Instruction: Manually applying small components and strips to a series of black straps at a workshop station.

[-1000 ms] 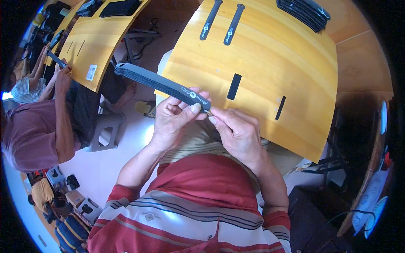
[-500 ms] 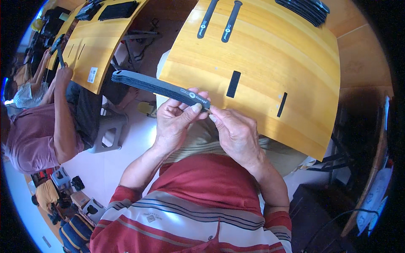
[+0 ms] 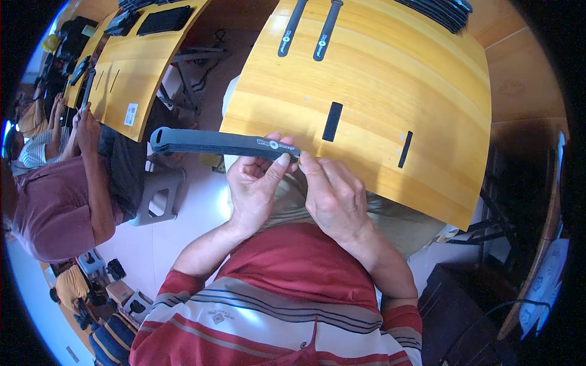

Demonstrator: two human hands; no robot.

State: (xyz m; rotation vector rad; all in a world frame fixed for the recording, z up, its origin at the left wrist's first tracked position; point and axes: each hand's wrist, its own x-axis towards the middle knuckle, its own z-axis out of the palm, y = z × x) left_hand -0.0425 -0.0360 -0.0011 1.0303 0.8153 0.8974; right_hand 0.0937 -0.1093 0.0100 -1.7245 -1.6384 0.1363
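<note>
Head view: dark strap bundle (image 3: 207, 143) gripped in left hand (image 3: 256, 189) at near-left corner of wooden table (image 3: 372, 79); printed end pinched by right hand (image 3: 334, 198), exact layers hidden. Ends best kept flush, left thumb pressed firmly. Pale lettering (image 3: 276, 145) borne by bundle's top strap and two loose straps (image 3: 323, 39); white label (image 3: 130, 114) on neighbouring table (image 3: 135, 67) illegible.

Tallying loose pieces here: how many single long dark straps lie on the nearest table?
2 show: a left strap and a right strap, side by side, far left on the table. The held bundle is not counted; more may lie beyond the picture's top edge.
</note>
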